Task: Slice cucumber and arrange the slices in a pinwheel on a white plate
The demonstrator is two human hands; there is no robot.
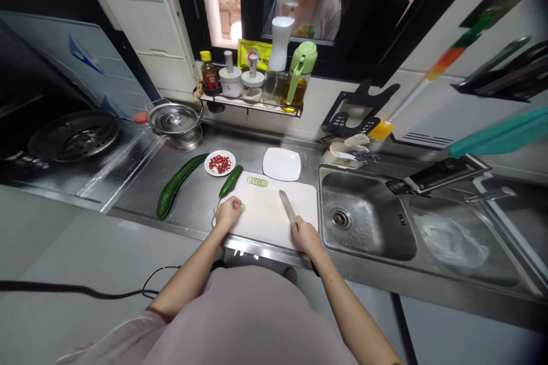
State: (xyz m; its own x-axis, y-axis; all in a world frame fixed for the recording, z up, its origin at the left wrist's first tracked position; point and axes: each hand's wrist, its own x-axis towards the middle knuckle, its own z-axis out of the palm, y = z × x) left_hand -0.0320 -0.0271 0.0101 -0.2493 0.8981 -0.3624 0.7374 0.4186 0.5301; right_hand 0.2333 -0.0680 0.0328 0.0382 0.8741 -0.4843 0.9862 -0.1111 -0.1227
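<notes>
In my right hand [305, 234] is a kitchen knife [287, 206], its blade angled up and left over the right part of the white cutting board [269, 219]. My left hand [228, 214] is closed at the board's left edge, fingers curled. A pale green cucumber slice [243, 208] shows right against its fingertips; whether they grip it I cannot tell. Just beyond that hand lies a cut piece of cucumber [231, 181] across the board's upper left corner. A short row of overlapping cucumber slices [257, 182] rests near the board's far edge.
A whole cucumber [177, 185] and a plate of chopped red pieces [220, 164] are at the left. Behind the board sits a white plate [281, 163]. A steel pot [176, 124] stands further back, below the seasoning rack [252, 102]. The sink [363, 217] adjoins on the right.
</notes>
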